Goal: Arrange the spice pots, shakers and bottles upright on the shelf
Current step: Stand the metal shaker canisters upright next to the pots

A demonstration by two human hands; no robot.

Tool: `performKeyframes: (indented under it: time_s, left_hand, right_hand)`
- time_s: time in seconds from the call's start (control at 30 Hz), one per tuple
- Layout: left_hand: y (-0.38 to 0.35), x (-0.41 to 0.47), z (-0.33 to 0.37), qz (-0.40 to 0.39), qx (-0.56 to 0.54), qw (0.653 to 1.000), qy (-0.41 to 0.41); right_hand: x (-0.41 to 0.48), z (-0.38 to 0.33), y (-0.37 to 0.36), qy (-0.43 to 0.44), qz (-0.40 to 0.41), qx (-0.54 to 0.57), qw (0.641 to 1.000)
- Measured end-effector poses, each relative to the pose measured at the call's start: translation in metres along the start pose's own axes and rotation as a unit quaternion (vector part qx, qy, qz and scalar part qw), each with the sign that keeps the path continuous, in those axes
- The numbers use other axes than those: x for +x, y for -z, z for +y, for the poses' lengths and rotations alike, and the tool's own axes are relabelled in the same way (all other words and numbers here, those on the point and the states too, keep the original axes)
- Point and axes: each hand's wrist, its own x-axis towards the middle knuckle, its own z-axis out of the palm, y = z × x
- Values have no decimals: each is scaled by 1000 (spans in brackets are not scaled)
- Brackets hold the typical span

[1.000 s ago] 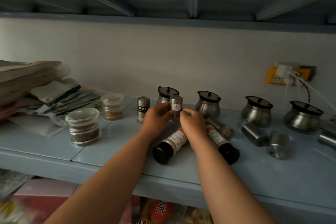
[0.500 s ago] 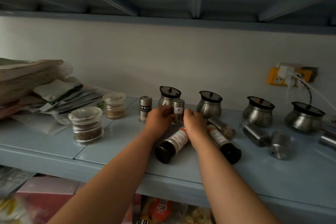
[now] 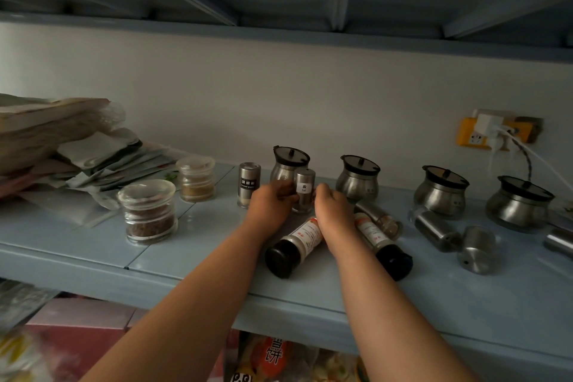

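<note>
Nearest, toward the front of the blue shelf (image 3: 192,260): two black-capped bottles flat on their sides, caps toward the camera. Left bottle (image 3: 294,246) between the forearms, right bottle (image 3: 384,250) just rt of the rt wrist. Further rt, well apart from the hands: a steel shaker (image 3: 435,231) on its side, a second steel shaker (image 3: 476,250) tipped end-on. Left of the arms, upright: a glass jar (image 3: 150,212) w/ dark spice.

Mid-shelf: left hand (image 3: 273,208) and right hand (image 3: 333,211) either side of the salt shaker (image 3: 304,186), upright (base hidden, so can't tell if resting or lifted). Left fingers curled round its left side; rt fingers curled in at its rt side, tips mostly hidden behind the knuckles. Just rt of the right hand, a small glass shaker (image 3: 379,219) lying down. Just left of the left hand, upright: pepper shaker (image 3: 249,184). Further left, a second glass jar (image 3: 196,178).

At the back, along the wall, four lidded steel pots upright: leftmost pot (image 3: 290,164) right behind the salt shaker, then second pot (image 3: 358,180), third pot (image 3: 441,192), rightmost pot (image 3: 519,205).
</note>
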Motion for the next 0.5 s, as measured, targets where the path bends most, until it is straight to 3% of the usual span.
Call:
performKeyframes:
  time_s: [0.17,0.33,0.5]
  left_hand:
    - [3,-1,-2,50,-1,999,-5]
    - [14,-8,14,184,-40,979,-72]
    - [17,-15,60,158,3,965,-209]
  right_hand:
    - [-1,-1,0,61,47,-13,997]
    - [-4,-9,3,171,94,13,981]
    - [-3,-32,36,247,138,-1,959]
